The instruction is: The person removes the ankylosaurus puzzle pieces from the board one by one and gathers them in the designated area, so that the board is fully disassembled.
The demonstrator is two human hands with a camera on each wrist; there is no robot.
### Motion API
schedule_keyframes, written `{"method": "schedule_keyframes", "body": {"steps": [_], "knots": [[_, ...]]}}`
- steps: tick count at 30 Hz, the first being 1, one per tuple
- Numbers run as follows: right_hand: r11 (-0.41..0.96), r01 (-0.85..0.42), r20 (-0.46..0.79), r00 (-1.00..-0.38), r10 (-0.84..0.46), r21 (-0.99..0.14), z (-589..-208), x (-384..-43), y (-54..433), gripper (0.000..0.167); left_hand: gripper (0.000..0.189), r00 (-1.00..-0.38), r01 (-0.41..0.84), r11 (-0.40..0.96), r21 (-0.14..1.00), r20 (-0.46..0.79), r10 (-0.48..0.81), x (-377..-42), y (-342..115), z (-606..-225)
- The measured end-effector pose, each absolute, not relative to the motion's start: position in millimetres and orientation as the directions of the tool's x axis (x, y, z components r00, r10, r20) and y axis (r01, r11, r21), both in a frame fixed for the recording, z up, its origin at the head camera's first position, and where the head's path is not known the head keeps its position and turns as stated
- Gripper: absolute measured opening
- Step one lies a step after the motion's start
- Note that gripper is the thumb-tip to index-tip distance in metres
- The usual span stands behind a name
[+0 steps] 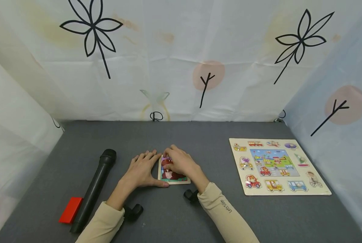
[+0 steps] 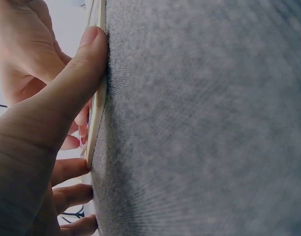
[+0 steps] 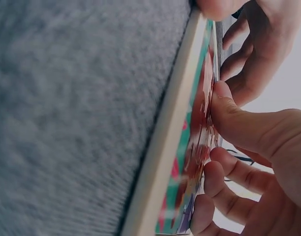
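Observation:
A small wooden jigsaw puzzle [image 1: 176, 181] with a brown cartoon animal on a green ground lies flat on the grey table. My left hand [image 1: 143, 170] spans its left side in the head view, thumb at the near edge and index fingertip by the far corner. In the left wrist view that thumb [image 2: 94, 51] presses the board's pale rim [image 2: 95, 130]. Over the puzzle's upper part is my right hand [image 1: 181, 162], its thumb and bent fingertips pinching a piece at the picture surface. The right wrist view shows the thumb [image 3: 226, 105] there; the fingers mostly hide the piece.
A larger wooden vehicle puzzle board [image 1: 275, 190] lies at the right. At the left are a black microphone [image 1: 94, 187] and a red block [image 1: 71, 210]. Black wrist straps [image 1: 133, 212] sit beneath both forearms. A patterned cloth [image 1: 181, 60] hangs behind the table.

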State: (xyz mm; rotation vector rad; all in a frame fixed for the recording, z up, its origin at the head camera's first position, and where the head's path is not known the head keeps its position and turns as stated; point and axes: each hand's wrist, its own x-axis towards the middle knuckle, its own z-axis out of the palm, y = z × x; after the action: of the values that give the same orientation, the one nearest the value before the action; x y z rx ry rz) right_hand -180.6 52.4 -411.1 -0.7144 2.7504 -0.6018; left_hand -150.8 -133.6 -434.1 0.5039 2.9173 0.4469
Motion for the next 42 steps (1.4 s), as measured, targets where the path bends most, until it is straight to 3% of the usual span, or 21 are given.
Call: {"method": "schedule_keyframes", "body": {"steps": [7,18,31,42], "knots": [[0.758,-0.452,-0.067,-0.838,-0.541,-0.470,-412,-180,53,0.041,0.118,-0.933,0.309,0.897,0.316,-0.083,0.350,-150,-134,-434],[0.749,-0.461,-0.087,-0.823,-0.562,-0.476,-409,-179,57,0.039,0.118,-0.933,0.302,0.898,0.320,-0.095,0.348,-149,-135,-433],[0.760,-0.454,-0.059,-0.841,-0.538,-0.464,-410,-177,60,0.034,0.118,-0.931,0.307,0.896,0.319,-0.094,0.353,-149,-135,-434],[0.766,-0.429,-0.031,-0.864,-0.503,-0.478,-404,-187,92,0.031,0.118,-0.933,0.304,0.902,0.306,-0.094,0.346,-151,-134,-434]]}}
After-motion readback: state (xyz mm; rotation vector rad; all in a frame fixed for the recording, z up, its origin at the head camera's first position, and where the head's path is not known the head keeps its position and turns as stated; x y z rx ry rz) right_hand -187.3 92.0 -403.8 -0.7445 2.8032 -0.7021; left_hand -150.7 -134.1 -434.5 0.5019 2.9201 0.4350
